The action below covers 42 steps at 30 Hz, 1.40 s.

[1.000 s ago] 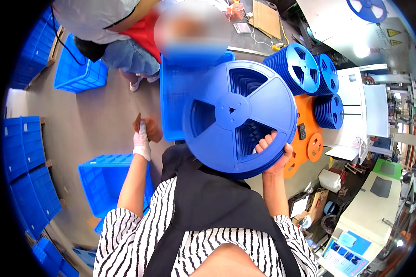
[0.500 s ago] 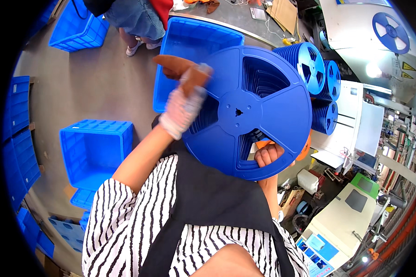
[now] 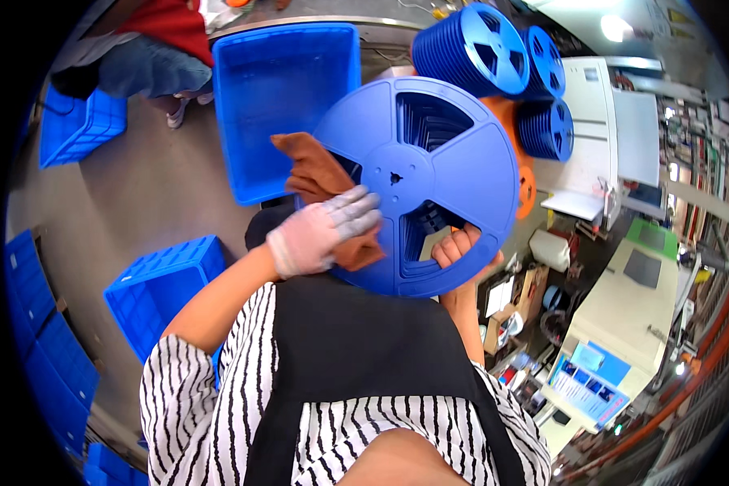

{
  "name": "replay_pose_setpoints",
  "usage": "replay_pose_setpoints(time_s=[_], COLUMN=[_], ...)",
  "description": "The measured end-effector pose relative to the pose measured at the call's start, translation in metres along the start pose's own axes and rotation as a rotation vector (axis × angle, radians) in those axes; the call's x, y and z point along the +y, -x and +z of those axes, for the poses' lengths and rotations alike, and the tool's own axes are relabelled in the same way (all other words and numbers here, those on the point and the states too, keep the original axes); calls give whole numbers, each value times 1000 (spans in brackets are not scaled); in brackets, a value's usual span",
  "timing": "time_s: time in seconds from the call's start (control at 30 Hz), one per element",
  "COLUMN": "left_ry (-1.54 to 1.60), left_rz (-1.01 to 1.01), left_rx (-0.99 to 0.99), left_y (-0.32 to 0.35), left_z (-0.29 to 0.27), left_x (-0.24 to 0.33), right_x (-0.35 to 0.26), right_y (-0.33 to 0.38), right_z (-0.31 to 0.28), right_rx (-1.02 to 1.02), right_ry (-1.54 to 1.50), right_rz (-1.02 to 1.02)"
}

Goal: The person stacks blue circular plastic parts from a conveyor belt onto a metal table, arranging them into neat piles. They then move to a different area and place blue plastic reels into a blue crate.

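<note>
A stack of blue plastic reels (image 3: 471,185) is held up before my chest, the front reel's face turned up toward me. My left hand (image 3: 320,235), in a pale glove with grey fingertips, presses a brown cloth (image 3: 308,170) against the left side of the front reel. Its fingers lie over the cloth, and part of the cloth is hidden under them. My bare right hand (image 3: 458,247) reaches through the lower right window of the reel, its fingers curled over the rim. The right thumb is hidden behind the stack.
An open blue crate (image 3: 239,146) stands beyond the reels, and another blue crate (image 3: 166,279) sits on the floor at left. More blue reel stacks (image 3: 470,53) and orange reels (image 3: 526,193) are at far right. A person in a denim garment (image 3: 158,69) stands at far left.
My left hand has come down with the cloth, from a blurred swing above the reel's left edge onto its lower left face. The view has turned; my right hand keeps its grip.
</note>
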<state>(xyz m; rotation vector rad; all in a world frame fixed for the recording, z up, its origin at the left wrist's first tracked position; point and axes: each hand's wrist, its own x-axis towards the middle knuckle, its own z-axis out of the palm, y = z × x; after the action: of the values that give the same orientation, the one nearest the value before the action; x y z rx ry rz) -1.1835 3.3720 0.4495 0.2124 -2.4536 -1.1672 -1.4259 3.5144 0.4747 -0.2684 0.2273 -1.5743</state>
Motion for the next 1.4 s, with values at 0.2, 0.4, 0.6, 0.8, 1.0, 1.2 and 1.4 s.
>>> replay_pose_setpoints(time_s=[0.2,0.4,0.6,0.8,1.0,1.2,1.4], left_ry=[-269,-316,-340,-272,16,347,1147], left_rz=[16,8,-22,-67,-467,-954,-982], left_rx=[-90,-63,-93,-147,97,655,1223], left_y=[46,28,38,44,100,209,199], left_z=[-2,18,35,27,11,23,-29], left_x=[-33,-44,-67,-64,-42,-52,-24], right_x=[-3,-1,3,2,18,51,61], right_y=[16,16,6,-13,-46,-83,-95], right_z=[-7,-12,-13,-7,5,15,11], right_rx=[158,280,337,383,606,574,776], right_ry=[-22,-78,-42,14,283,400,367], right_rz=[-118,-131,-89,-10,-20,230,286])
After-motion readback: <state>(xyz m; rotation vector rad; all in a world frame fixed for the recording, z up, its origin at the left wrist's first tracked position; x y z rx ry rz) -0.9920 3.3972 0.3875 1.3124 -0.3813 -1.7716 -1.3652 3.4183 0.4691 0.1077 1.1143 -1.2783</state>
